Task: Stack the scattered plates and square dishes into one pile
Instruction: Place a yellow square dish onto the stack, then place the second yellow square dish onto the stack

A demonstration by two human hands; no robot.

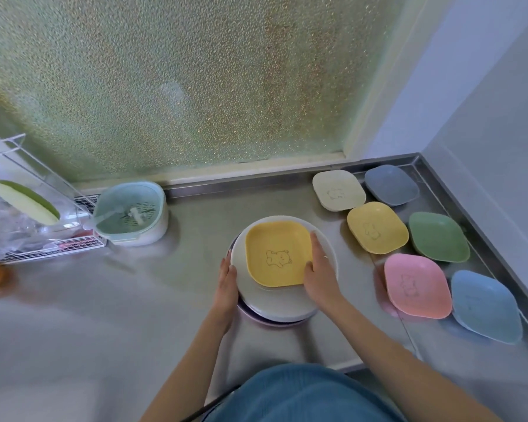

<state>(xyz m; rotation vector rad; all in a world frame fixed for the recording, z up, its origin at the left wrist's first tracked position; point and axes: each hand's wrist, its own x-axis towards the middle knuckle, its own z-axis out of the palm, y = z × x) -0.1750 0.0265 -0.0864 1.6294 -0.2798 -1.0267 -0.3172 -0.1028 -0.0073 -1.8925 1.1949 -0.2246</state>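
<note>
- Right hand [319, 271] fingers lie flat on the yellow dish [278, 254]; left hand [227, 283] cups the pile [275, 306] edge, open.
- Dishes at right of frame (likely light, stiff plastic) lift best by the rim.

We see soft daylight through the frosted window [177, 86], dull sheen on the counter [73, 315], faint shadows — edges bowed, slightly blurred throughout.
</note>
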